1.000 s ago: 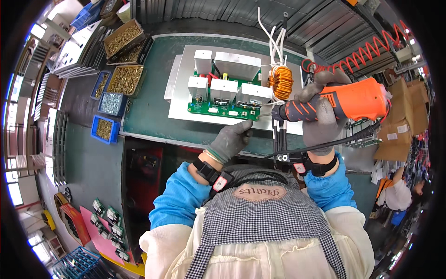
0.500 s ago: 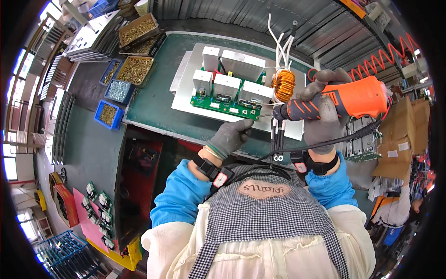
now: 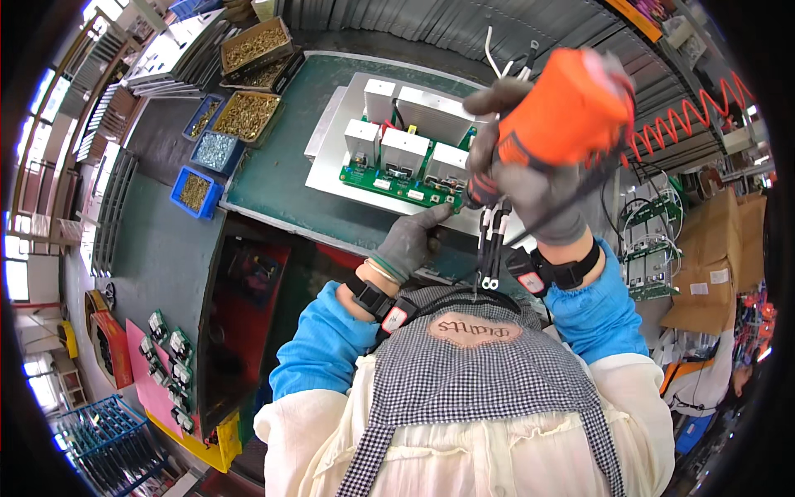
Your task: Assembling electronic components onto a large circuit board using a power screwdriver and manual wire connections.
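My right hand (image 3: 538, 195), in a grey glove, is wrapped round an orange and black electric screwdriver (image 3: 567, 112). The tool is tilted, its black nose down beside the right front corner of a green circuit board (image 3: 389, 186); its bit tip is hard to make out. My left hand (image 3: 410, 240), gloved too, has its forefinger reaching to that same corner and the other fingers curled; anything pinched there is too small to see. White heat-sink blocks (image 3: 404, 155) stand on the board, which lies on a pale metal plate (image 3: 331, 178). The copper coil is hidden behind my right hand and the tool.
Blue bins (image 3: 195, 192) and brown trays (image 3: 247, 116) of small metal fasteners stand at the left of the green bench (image 3: 273, 186). Black cables with ring lugs (image 3: 490, 257) hang over the plate's front edge. A coiled red hose (image 3: 691, 124) and cardboard boxes (image 3: 704, 265) are at the right.
My right hand has swung the screwdriver from nearly level to steeply upright, its rear end rising and its nose moving left to the board's corner. My left hand stays at that corner.
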{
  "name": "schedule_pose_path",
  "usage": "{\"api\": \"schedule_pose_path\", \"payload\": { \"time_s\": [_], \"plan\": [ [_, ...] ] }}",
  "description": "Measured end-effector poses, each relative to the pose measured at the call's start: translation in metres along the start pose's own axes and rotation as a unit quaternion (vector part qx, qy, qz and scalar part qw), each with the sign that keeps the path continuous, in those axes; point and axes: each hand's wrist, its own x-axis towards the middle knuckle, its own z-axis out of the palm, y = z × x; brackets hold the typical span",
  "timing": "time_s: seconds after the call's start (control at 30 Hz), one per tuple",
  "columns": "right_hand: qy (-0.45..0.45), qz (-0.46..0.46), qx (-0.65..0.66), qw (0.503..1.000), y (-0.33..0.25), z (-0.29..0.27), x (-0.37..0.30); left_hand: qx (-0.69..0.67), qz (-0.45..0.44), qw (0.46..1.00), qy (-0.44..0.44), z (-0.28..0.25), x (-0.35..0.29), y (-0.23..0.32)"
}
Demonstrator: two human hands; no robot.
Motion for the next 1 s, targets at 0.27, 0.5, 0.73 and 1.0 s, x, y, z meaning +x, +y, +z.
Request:
{"api": "schedule_pose_path", "payload": {
  "time_s": [0.27,0.5,0.73,1.0],
  "plan": [
    [0.017,-0.022,0.074,0.997,0.008,-0.003,0.003,0.000,0.012,0.999,0.035,0.002,0.003,-0.001],
    [0.040,-0.003,0.072,0.997,0.003,-0.002,0.000,0.010,0.026,0.999,0.015,-0.005,0.004,-0.003],
    [0.051,0.008,0.072,0.996,0.001,-0.002,0.000,0.023,0.010,0.999,0.021,0.001,-0.003,0.002],
    [0.067,-0.013,0.085,0.994,0.004,-0.008,-0.002,0.273,-0.021,0.961,0.049,-0.004,-0.026,0.015]
  ]
}}
